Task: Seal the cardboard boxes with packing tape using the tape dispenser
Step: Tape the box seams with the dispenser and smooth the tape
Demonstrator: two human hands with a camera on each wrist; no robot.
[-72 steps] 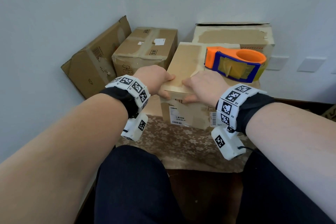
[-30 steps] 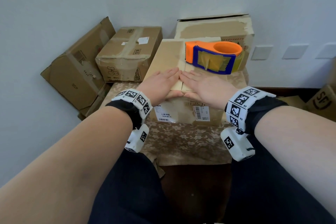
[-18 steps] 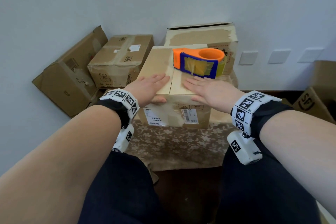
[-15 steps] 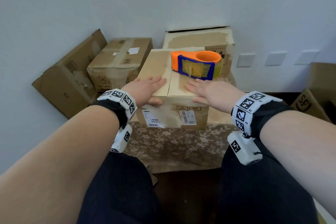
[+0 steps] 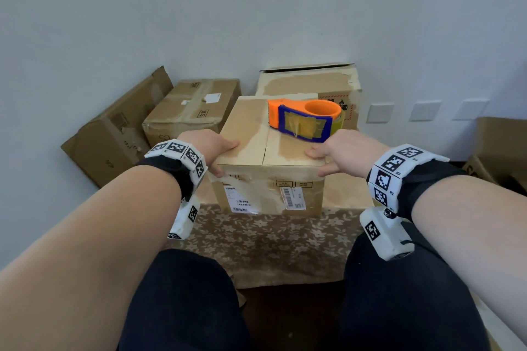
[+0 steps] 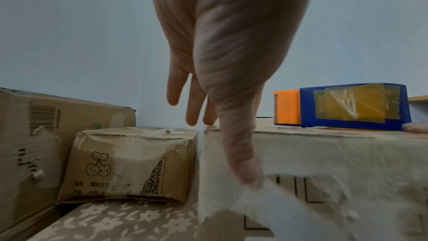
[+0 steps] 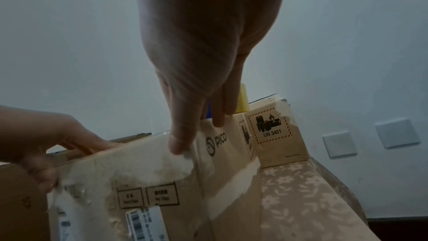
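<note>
The left hand (image 5: 209, 143) and right hand (image 5: 345, 151) lay flat, fingers extended, on the cardboard box (image 5: 268, 179), thumbs on its front face. The tape dispenser (image 5: 305, 120) rested on the box top, beyond the right hand.

My right hand (image 7: 197, 47) hides most of the tape dispenser (image 7: 242, 98) in the right wrist view; the labels (image 5: 293, 198) are too small to read.
</note>
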